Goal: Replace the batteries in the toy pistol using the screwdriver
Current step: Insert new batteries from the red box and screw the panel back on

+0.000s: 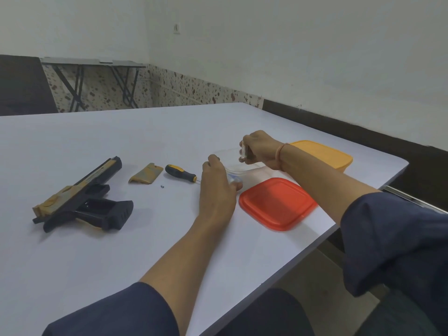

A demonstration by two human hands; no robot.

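Your right hand [260, 151] pinches what looks like a small pale battery [243, 153] over the clear plastic tub [244, 169] your left hand [218, 183] grips, while the black-and-tan toy pistol [80, 197] lies well left, nearer that left hand, its opened grip facing right.

We're in a dark navy top w/ long sleeves. L sleeve [109, 314] & R sleeve [392, 243] are both bunched up near the elbows, cloth matte, creased in soft folds, plain edges. Forearms bare below that, and so are our L hand [218, 187] & R hand [261, 151]. Round our R wrist sits a thin orange-pink band [281, 154], thread or cord, can't tell which. At the btm edge, dark trousers [266, 314] over our lap, approx same shade as the top.
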